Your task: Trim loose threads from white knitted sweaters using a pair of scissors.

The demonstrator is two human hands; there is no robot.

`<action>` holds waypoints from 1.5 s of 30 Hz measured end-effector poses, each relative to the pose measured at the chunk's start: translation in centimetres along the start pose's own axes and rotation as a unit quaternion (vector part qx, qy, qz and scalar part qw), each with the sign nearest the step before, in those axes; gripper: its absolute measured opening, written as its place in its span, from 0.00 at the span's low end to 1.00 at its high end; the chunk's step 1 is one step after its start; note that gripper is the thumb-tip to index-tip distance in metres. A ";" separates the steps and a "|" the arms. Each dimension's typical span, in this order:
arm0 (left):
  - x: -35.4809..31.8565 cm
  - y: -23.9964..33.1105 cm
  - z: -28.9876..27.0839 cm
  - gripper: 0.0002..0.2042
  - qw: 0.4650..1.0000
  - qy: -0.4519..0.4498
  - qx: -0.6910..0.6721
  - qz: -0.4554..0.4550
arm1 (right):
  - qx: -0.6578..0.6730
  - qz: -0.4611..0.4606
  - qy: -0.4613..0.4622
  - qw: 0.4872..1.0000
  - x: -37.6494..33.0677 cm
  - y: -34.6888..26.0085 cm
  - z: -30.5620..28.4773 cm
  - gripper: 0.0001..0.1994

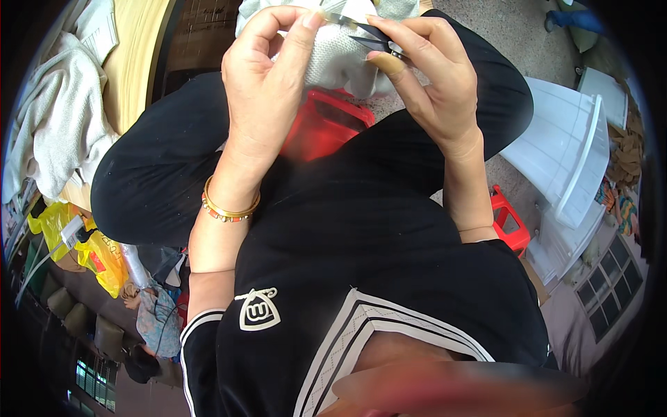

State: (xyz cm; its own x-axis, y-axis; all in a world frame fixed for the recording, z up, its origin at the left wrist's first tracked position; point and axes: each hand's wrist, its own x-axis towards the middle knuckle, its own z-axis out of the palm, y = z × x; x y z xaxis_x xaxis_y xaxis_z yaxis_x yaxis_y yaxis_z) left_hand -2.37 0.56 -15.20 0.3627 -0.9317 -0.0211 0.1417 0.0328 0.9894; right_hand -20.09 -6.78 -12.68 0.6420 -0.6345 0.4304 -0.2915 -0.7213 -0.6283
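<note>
Scissors [370, 43] parted above pale knitted cloth [333, 66], up front between your knees

At your far left, a second knitted cloth [59, 118] lies in loose folds on a light wooden table [132, 52]. Below it hangs a yellow plastic bag [104, 260], and a little further right is another person [158, 323] in a patterned top, low down at the edge of your view.

Coming inward, you wear a gold and red bracelet [229, 212] on your left forearm. Your left hand [267, 80] is raised over the near side of the cloth, thumb and forefinger narrow, with their tips together. A thin shiny strip [340, 19] runs just beside those tips; you cannot tell from here whether they pinch it.

Under the cloth, between your black-trousered legs [163, 153], shows a red plastic object [326, 125], its shape partly hidden.

Your right hand [445, 80] holds the scissors between thumb and fingers, the dark blades spread and pointing left toward your other hand. A yellowish cover [386, 63] wraps your right thumb near its tip.

Beyond your right arm stands a red stool [513, 226], then a large white plastic tub [563, 132] near it, and at the far right a barred window [611, 285].
</note>
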 end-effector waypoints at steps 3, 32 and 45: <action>-0.2 0.4 0.1 0.09 0.997 0.002 0.074 0.016 | -0.040 -0.029 0.016 0.999 0.2 -0.1 0.0 0.18; 0.2 -0.6 0.5 0.06 0.922 0.041 0.297 0.246 | -0.144 0.022 0.002 0.989 2.3 -3.9 -1.1 0.13; 0.9 1.4 -0.9 0.14 0.984 -0.037 -0.133 -0.115 | 0.220 0.198 0.048 0.954 2.0 -2.0 0.3 0.20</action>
State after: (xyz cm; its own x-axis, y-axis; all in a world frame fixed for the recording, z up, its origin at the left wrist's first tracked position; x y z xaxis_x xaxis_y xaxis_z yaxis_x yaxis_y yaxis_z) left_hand -0.98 0.05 -13.96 0.2253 -0.9490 -0.2204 0.4522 -0.0985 0.8865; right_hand -18.00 -6.47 -10.76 0.4694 -0.8705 0.1478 -0.1584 -0.2477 -0.9558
